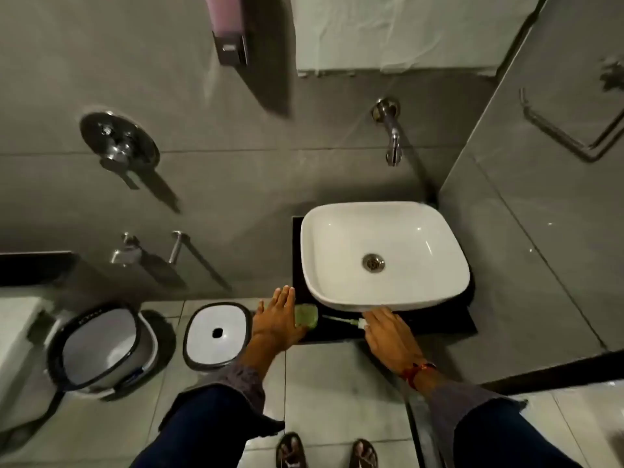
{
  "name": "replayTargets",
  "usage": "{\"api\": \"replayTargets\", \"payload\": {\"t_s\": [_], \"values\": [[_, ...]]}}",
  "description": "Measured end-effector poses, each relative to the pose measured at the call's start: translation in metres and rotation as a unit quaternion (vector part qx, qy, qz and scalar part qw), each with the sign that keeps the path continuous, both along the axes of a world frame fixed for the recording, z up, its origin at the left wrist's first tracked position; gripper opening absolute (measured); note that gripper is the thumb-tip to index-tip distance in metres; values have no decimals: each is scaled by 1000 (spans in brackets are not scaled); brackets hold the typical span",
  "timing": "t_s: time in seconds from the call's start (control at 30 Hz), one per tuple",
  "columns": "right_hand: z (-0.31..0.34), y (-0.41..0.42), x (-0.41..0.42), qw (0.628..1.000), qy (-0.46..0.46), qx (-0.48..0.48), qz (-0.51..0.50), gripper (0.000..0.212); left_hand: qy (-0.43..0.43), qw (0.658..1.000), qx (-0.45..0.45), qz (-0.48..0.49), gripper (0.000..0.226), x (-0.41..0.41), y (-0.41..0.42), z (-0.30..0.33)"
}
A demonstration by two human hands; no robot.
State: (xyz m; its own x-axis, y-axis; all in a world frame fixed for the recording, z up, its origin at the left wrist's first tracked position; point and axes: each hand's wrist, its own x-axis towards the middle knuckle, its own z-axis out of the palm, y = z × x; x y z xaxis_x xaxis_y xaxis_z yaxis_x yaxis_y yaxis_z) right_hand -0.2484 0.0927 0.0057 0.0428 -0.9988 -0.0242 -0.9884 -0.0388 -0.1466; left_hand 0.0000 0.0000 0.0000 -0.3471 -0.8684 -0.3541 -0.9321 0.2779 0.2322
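Note:
A white basin (385, 255) sits on a black counter (439, 324). On the counter's front left lies a green scrub pad (306, 315). My left hand (277, 319) lies flat beside it with straight fingers, its edge touching the pad. A toothbrush with a green and white handle (342, 320) lies along the counter's front. My right hand (388, 332) rests palm down at the brush's right end, its fingers covering the brush's tip. Whether those fingers pinch the brush is hidden.
A wall spout (391, 143) hangs above the basin. Left of the counter, on the floor, stand a lidded white bin (217, 332) and an open white bucket (101, 346). A mixer handle (118, 146) and soap dispenser (226, 25) are on the wall. A glass partition (540, 197) closes the right.

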Motion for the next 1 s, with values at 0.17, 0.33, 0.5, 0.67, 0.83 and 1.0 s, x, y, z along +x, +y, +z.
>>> {"api": "replayTargets", "payload": {"t_s": [0.17,0.33,0.5,0.67,0.83,1.0], "values": [[-47,9,-11,997,-21,46,-66,35,-10,1000,11,11,94,1,14,-37],[-74,-9,-4,996,-7,56,-74,42,23,999,-16,31,95,4,20,-59],[-97,-19,5,996,21,35,-74,38,60,997,-32,43,99,2,23,-70],[-110,-25,8,992,74,20,-103,26,85,995,-36,35,102,-2,26,-82],[-111,-23,5,996,-20,-11,-86,27,104,993,-40,41,102,-3,30,-91],[-81,-18,12,973,-185,-114,-80,26,109,992,-52,42,96,-5,29,-87]]}}
